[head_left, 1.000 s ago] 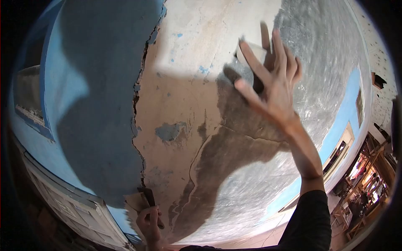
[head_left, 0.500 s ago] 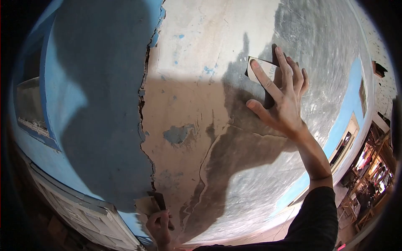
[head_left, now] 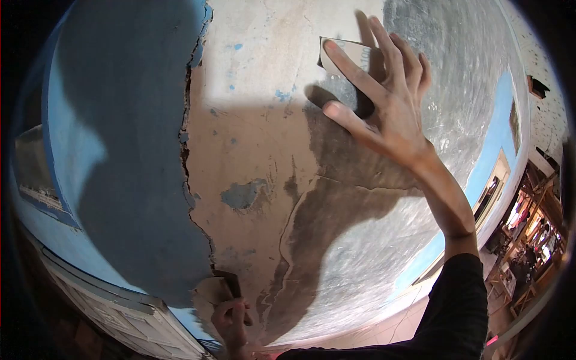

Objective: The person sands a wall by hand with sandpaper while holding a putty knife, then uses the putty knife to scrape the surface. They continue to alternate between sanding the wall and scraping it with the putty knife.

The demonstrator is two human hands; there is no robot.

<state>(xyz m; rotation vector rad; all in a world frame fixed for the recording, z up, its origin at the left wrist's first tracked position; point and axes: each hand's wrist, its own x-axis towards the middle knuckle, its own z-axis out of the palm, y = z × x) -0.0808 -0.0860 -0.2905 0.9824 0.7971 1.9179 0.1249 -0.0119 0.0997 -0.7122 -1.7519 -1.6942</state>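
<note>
My right hand is raised against the wall with its fingers spread, the index finger lying over a sheet of sandpaper. The sheet's pale printed back faces me, and part of it is hidden behind the fingers. My left hand is low near the bottom edge, its fingers closed on a flat tan piece with a dark edge; I cannot tell its exact kind. Behind both hands is the wall, part pale and part grey, with bare patches and flecks of blue paint.
A jagged crack runs down the wall beside the blue-painted part. At the left are a window and, lower down, a pale door. Wooden structures and clutter stand far off at the right.
My right hand has slid up and to the left over the wall, taking the sandpaper along. The view has shifted slightly; my left hand stays at the bottom with its piece.
</note>
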